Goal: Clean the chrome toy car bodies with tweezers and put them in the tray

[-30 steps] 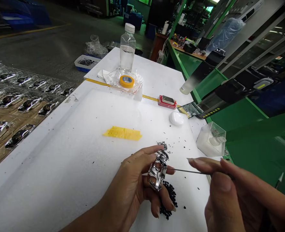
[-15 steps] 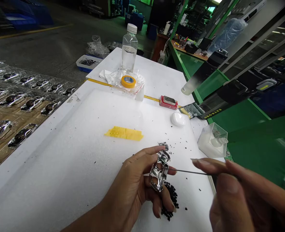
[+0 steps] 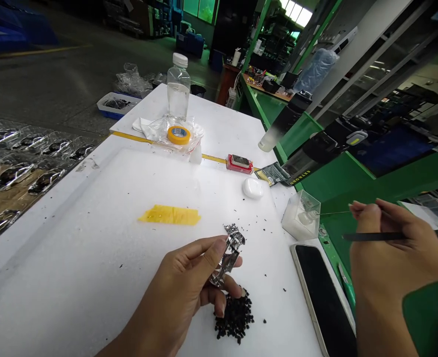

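Observation:
My left hand (image 3: 192,277) is closed around a small chrome car-shaped shell (image 3: 228,259), held tilted above the white foam sheet (image 3: 92,258). Just below its fingers lies a pile of small black pieces (image 3: 237,317). Tiny silvery-dark bits (image 3: 232,229) are gathered behind the shell. On the right, my right hand (image 3: 397,238) grips a thin needle-like rod (image 3: 336,213). Its tip reaches the mouth of a small white bottle (image 3: 308,216) lying tilted in a clear box (image 3: 293,223). A dark flat tool (image 3: 371,237), perhaps tweezers, also sticks out from that hand.
A phone (image 3: 321,297) lies beside my right forearm. Yellow tape (image 3: 170,214) is stuck on the foam. Farther back are a white case (image 3: 253,188), a red box (image 3: 239,163), a tape roll (image 3: 179,135) and a water bottle (image 3: 178,94). Packed chrome shells (image 3: 11,173) fill the left.
My right hand has moved away from the chrome shell, right and back, bringing the rod's tip to the small bottle. My left hand still holds the shell. The view has shifted right.

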Available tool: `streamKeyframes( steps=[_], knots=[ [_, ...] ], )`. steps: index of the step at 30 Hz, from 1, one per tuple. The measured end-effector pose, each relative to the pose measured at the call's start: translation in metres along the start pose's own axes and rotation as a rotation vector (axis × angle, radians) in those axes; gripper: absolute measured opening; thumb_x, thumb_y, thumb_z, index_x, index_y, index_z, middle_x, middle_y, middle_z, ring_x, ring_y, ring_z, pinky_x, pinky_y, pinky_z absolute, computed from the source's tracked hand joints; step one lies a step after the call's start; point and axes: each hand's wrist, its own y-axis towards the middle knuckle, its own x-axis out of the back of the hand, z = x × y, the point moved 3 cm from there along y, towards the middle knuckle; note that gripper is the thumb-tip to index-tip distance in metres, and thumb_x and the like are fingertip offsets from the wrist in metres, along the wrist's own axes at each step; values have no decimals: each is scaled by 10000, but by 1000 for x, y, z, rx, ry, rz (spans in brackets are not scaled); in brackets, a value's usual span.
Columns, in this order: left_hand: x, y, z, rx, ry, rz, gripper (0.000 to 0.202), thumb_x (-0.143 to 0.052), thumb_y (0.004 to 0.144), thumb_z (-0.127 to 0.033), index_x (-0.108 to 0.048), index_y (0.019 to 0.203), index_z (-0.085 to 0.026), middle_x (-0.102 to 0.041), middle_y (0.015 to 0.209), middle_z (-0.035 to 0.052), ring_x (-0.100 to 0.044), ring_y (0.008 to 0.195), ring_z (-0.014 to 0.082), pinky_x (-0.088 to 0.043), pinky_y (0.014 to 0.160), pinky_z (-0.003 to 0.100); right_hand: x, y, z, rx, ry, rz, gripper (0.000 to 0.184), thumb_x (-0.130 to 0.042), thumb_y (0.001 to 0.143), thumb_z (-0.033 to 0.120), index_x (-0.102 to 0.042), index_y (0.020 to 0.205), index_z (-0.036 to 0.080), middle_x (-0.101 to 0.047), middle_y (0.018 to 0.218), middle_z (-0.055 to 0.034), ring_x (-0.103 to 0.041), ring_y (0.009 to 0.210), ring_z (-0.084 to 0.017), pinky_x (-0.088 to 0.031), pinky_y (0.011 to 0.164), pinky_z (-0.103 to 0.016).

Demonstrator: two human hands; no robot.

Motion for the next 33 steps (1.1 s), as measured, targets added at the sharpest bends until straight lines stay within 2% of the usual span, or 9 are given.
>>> streamKeyframes(
  steps=[3, 7, 12, 16, 19, 22, 25, 30, 33],
  knots=[
    [2, -1, 0, -35, 6, -7, 399, -747, 839, -540, -763, 960, -159, -693, 1007, 84, -648, 695, 144, -460, 528, 242, 5, -1, 1, 10, -112, -143, 357, -596, 965, 473, -697, 1205, 230, -717, 1138, -90, -689, 1127, -370, -511, 1067, -576],
    [2, -2, -2, -29, 133, 5, 501, -772, 818, -541, -738, 1198, -216, -706, 877, 39, -597, 668, 129, -457, 628, 283, 12, -24, 24, -8, -186, -139, 395, -524, 1001, 494, -675, 1290, 272, -724, 1161, -71, -697, 1100, -334, -521, 1054, -536],
    [1, -3, -8, -80, 231, 35, 495, -779, 825, -513, -734, 1233, -237, -601, 692, -30, -491, 662, 105, -392, 665, 267, -10, -73, 68, 344, 32, 495, 259, -605, 983, 249, -704, 1223, 251, -791, 960, 6, -767, 771, -138, -628, 697, -210],
    [0, -7, -12, -94, 51, -8, 573, -848, 776, -437, -671, 1299, -287, -649, 765, -41, -507, 686, 89, -419, 690, 238, -8, -87, 82, 501, 153, 603, 299, -639, 931, 100, -686, 1198, 225, -777, 1034, -21, -756, 848, -104, -602, 738, -132],
    [0, -9, -13, -55, -53, -15, 637, -847, 785, -412, -598, 1359, -293, -753, 968, 10, -582, 791, 102, -475, 792, 239, 5, -89, 72, 535, 137, 651, 281, -675, 934, 217, -702, 1210, 262, -776, 1088, -46, -767, 936, -179, -625, 774, -186],
    [-1, -8, -12, -61, -108, -18, 518, -777, 862, -409, -612, 1316, -222, -774, 1045, 72, -651, 929, 137, -518, 872, 247, 18, -92, 46, 269, 203, 663, 483, -374, 1049, 559, -589, 1428, 351, -795, 935, -34, -777, 796, -204, -649, 687, -257],
    [-3, -4, -13, -81, -203, -41, 354, -665, 953, -310, -614, 1255, -134, -773, 1075, 146, -716, 990, 204, -574, 913, 321, 18, -98, 28, -43, 258, 754, 728, -103, 1028, 658, -750, 1221, 387, -762, 733, -28, -740, 619, -170, -620, 555, -225],
    [-5, -3, -18, -90, -221, -189, 383, -575, 967, -125, -530, 1348, -143, -739, 1205, 183, -776, 914, 257, -630, 840, 359, 2, -109, 31, -304, 184, 806, 284, -697, 889, 519, -823, 915, 266, -778, 783, -39, -757, 689, -184, -623, 625, -184],
    [-6, -4, -20, -111, -150, -219, 423, -598, 958, -142, -542, 1370, -222, -743, 1209, 134, -782, 881, 267, -643, 782, 365, -3, -116, 29, -441, 205, 785, 266, -781, 815, 490, -770, 831, 225, -774, 789, -40, -754, 720, -184, -616, 654, -170]
  ],
)
